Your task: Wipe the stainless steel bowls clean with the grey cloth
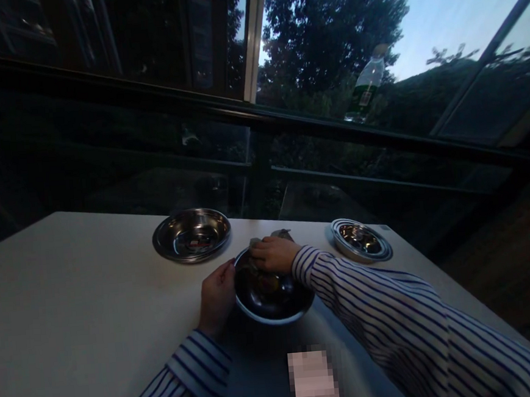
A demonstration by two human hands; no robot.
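Observation:
A dark, shiny metal bowl [274,311] with a pale rim is on the white table in front of me. My left hand [218,297] grips its left rim between thumb and fingers. Over the bowl's far side, my right hand [275,256] is closed on a greyish cloth [281,234], pressing it at the inner wall. Part of the cloth pokes out beyond the fingers, and the rest is hidden under the hand. Both sleeves are striped.
A wide stainless steel basin [192,236] stands at the table's back edge, left of the bowl. To the right are nested metal bowls [362,240]. Behind the white table [131,307] runs a dark window rail [314,124], with a plastic bottle [366,89] on it.

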